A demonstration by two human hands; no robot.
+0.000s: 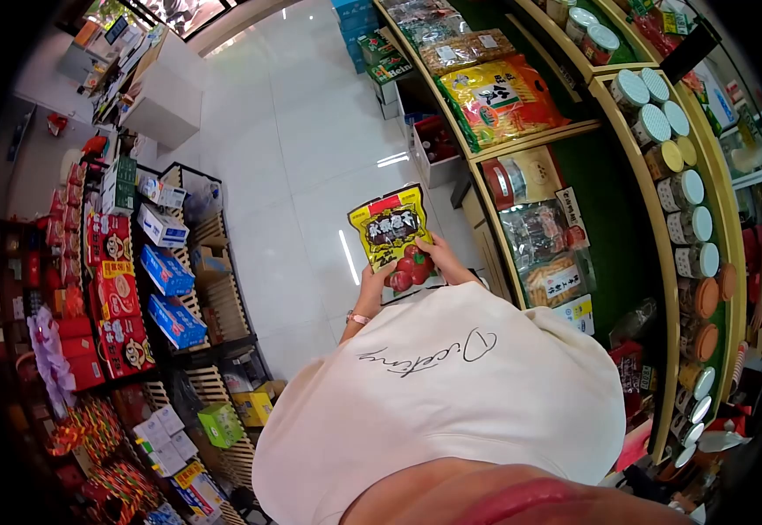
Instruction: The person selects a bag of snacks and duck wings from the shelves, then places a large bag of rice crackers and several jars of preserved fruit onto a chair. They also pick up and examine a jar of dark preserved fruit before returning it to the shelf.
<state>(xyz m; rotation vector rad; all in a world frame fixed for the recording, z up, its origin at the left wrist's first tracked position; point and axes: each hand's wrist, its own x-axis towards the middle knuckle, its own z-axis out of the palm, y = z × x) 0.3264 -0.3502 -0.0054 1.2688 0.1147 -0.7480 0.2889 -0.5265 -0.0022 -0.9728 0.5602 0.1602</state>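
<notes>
In front of my chest I hold a yellow and black snack bag (390, 229) with red fruit printed on its lower part. My left hand (375, 284) grips the lower left edge, and a bracelet circles that wrist. On the opposite side, my right hand (440, 255) has its fingers closed on the right edge of the bag. The printed front faces up toward me. Behind the bag lies the pale tiled floor (311, 166).
To the right, wooden shelving (534, 136) bears packaged foods, including a large yellow bag (499, 101) and several lidded jars (700, 219). Slatted racks (223, 306) with blue boxes (175, 322) and red packages stand on the left. A white counter (167, 92) is farther back.
</notes>
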